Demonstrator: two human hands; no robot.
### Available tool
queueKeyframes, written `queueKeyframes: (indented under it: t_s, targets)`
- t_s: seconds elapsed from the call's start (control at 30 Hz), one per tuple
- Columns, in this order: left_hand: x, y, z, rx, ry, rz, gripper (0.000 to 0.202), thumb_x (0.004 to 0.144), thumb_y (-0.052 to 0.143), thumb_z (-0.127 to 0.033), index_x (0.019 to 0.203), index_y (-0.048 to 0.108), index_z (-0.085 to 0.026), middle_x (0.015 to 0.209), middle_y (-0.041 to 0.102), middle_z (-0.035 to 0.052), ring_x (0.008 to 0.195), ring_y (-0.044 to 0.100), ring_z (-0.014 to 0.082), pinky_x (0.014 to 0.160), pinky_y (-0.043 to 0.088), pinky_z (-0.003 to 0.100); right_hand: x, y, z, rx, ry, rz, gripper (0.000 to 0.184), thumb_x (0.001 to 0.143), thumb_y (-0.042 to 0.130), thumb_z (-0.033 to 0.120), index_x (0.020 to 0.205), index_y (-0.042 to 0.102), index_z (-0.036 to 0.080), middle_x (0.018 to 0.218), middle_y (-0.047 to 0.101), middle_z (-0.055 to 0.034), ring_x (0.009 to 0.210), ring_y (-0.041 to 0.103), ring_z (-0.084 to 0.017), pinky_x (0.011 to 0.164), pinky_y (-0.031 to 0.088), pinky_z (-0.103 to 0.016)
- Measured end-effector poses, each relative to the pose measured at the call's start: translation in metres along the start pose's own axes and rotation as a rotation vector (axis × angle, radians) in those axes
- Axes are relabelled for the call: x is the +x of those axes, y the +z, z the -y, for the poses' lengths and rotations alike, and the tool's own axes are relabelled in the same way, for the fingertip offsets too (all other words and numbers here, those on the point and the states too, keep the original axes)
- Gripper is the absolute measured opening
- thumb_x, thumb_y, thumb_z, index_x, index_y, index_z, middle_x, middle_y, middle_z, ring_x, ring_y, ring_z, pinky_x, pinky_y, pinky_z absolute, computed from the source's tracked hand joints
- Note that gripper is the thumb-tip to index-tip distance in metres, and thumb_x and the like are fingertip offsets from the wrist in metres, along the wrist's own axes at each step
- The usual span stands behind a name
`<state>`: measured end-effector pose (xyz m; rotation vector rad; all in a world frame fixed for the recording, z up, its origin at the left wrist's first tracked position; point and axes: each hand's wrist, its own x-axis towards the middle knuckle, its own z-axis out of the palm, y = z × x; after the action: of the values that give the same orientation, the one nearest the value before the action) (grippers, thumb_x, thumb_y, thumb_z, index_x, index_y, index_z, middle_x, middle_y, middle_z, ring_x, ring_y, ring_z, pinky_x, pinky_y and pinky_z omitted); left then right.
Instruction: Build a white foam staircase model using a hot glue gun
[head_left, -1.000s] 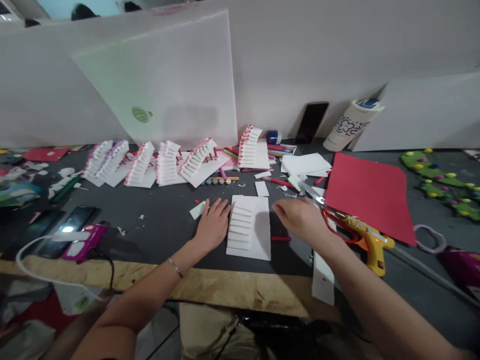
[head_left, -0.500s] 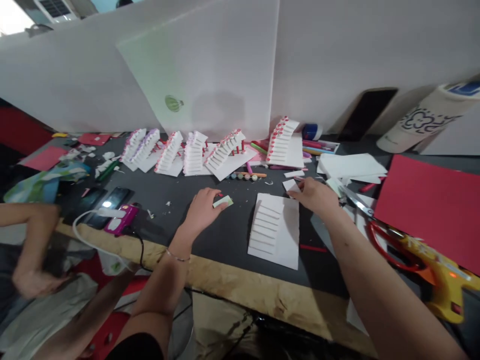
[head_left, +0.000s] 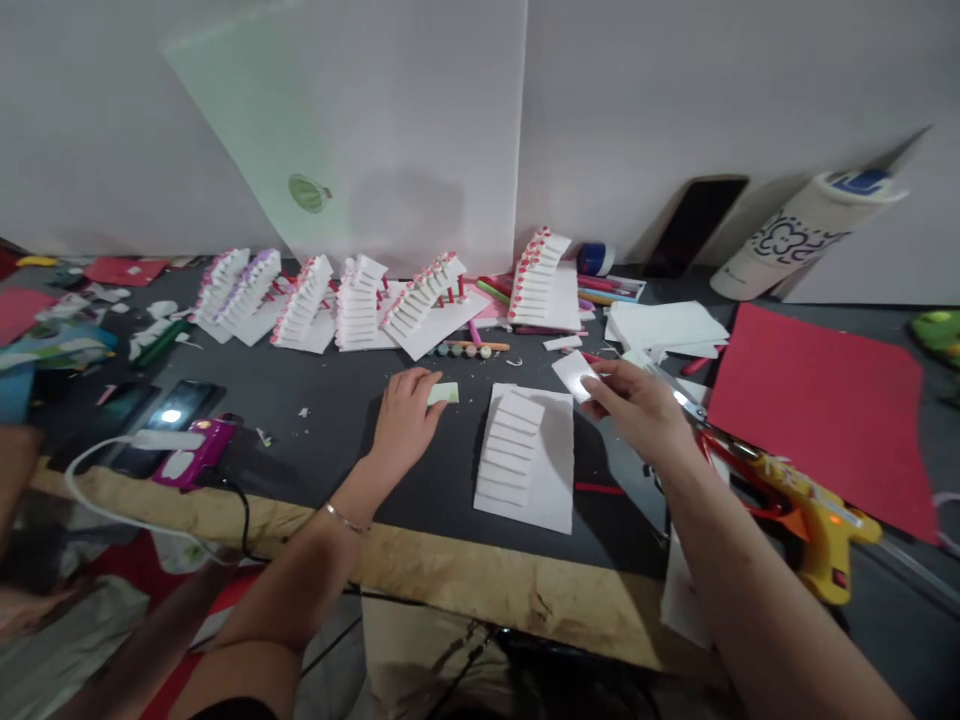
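a white stepped model [head_left: 512, 450] lies on its white card base [head_left: 556, 455] near the front edge of a dark table [head_left: 300, 385], with one bare hand to either side of it. beyond the model and to its right, we see the right hand [head_left: 641, 400] with its fingers closed on the edge of a small white card [head_left: 571, 375], light glinting off the surface. to the model's left, the left hand [head_left: 405, 415] is low over the table, its fingers curved and partly apart around one end of a pale green slip [head_left: 444, 393]; we cannot tell whether they grip it. just right of the model's base we find a thin red stick [head_left: 598, 488]; farther right of the model are scissors [head_left: 688, 405], a yellow glue gun [head_left: 821, 525] and a large red sheet [head_left: 821, 400]. behind the model we count a row of six similar staircases [head_left: 360, 303], several trimmed in red or purple, with a strip of paint pots [head_left: 471, 350] in front of them. well to the model's left sits a purple power block [head_left: 193, 455] with a white charger plugged in.
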<state>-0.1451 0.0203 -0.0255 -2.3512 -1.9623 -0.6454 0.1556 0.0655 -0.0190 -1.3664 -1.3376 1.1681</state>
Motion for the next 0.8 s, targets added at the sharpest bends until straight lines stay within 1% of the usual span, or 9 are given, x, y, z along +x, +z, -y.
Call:
queueKeyframes:
  t_s: [0.07,0.13,0.23,0.3,0.37,0.43,0.5,0.67,0.8]
  targets:
    - [0.001,-0.005,-0.010,-0.088,0.072,-0.058,0.022,0.092,0.056,-0.018,0.112,0.065,-0.018,0.108,0.065,0.0100,0.104,0.058,0.0251,0.091,0.049,0.042,-0.005,-0.001,-0.006,0.043,-0.016,0.007,0.038,0.071,0.074,0.051,0.093,0.064,0.022,0.070,0.067,-0.0005,0.056,0.060,-0.015,0.052,0.051,-0.029]
    - [-0.003,-0.012,-0.021,-0.157,0.168,-0.113,0.018,0.095,0.052,-0.020,0.105,0.067,-0.020,0.101,0.066,0.0075,0.099,0.059,0.0216,0.089,0.049,0.038,-0.007,-0.003,-0.013,0.048,-0.044,-0.007,0.036,0.074,0.073,0.048,0.098,0.065,0.022,0.074,0.069,-0.0014,0.060,0.062,-0.015,0.056,0.053,-0.030]
    - [-0.025,-0.020,-0.036,-0.139,0.400,-0.197,0.017,0.094,0.054,-0.023,0.102,0.070,-0.023,0.097,0.066,0.0052,0.096,0.059,0.0189,0.087,0.047,0.035,-0.009,-0.006,-0.020,0.022,-0.074,-0.056,0.032,0.078,0.071,0.043,0.101,0.066,0.023,0.074,0.069,-0.0016,0.062,0.063,-0.017,0.056,0.052,-0.030]
    - [-0.046,-0.023,-0.044,-0.064,0.573,-0.163,0.017,0.092,0.058,-0.026,0.104,0.070,-0.026,0.094,0.067,0.0035,0.096,0.059,0.0180,0.087,0.045,0.033,-0.009,-0.007,-0.023,0.019,-0.086,-0.078,0.029,0.078,0.070,0.041,0.101,0.067,0.022,0.071,0.068,-0.0015,0.062,0.063,-0.017,0.054,0.051,-0.030]
    - [-0.064,-0.023,-0.049,0.008,0.650,-0.106,0.019,0.090,0.062,-0.028,0.107,0.070,-0.027,0.092,0.068,0.0022,0.094,0.058,0.0172,0.088,0.042,0.033,-0.008,-0.007,-0.025,0.019,-0.096,-0.081,0.027,0.079,0.069,0.038,0.100,0.067,0.022,0.069,0.068,-0.0015,0.061,0.063,-0.018,0.053,0.050,-0.030]
    - [-0.075,-0.020,-0.051,0.064,0.667,-0.043,0.021,0.089,0.064,-0.028,0.109,0.070,-0.026,0.093,0.068,0.0021,0.093,0.057,0.0170,0.087,0.041,0.032,-0.008,-0.006,-0.025,0.013,-0.115,-0.078,0.026,0.080,0.068,0.037,0.101,0.068,0.022,0.069,0.068,-0.0015,0.061,0.063,-0.018,0.053,0.050,-0.029]
    - [-0.078,-0.015,-0.051,0.089,0.646,0.001,0.020,0.089,0.064,-0.027,0.108,0.069,-0.026,0.094,0.068,0.0028,0.095,0.056,0.0178,0.087,0.041,0.032,-0.008,-0.004,-0.025,0.008,-0.131,-0.083,0.025,0.080,0.068,0.036,0.100,0.067,0.022,0.070,0.068,-0.0016,0.061,0.063,-0.017,0.052,0.049,-0.029]
    - [-0.070,-0.007,-0.052,0.038,0.564,-0.006,0.023,0.093,0.058,-0.031,0.111,0.069,-0.024,0.096,0.066,0.0064,0.099,0.056,0.0210,0.089,0.041,0.034,-0.010,-0.002,-0.024,0.009,-0.143,-0.096,0.025,0.080,0.067,0.036,0.100,0.067,0.022,0.072,0.070,-0.0020,0.060,0.063,-0.017,0.051,0.048,-0.028]
    - [-0.065,-0.005,-0.052,0.050,0.539,0.029,0.023,0.094,0.057,-0.035,0.108,0.071,-0.024,0.097,0.066,0.0072,0.099,0.056,0.0219,0.086,0.042,0.035,-0.009,-0.003,-0.025,0.009,-0.146,-0.103,0.025,0.080,0.067,0.037,0.099,0.067,0.021,0.073,0.070,-0.0022,0.060,0.064,-0.017,0.051,0.049,-0.028]
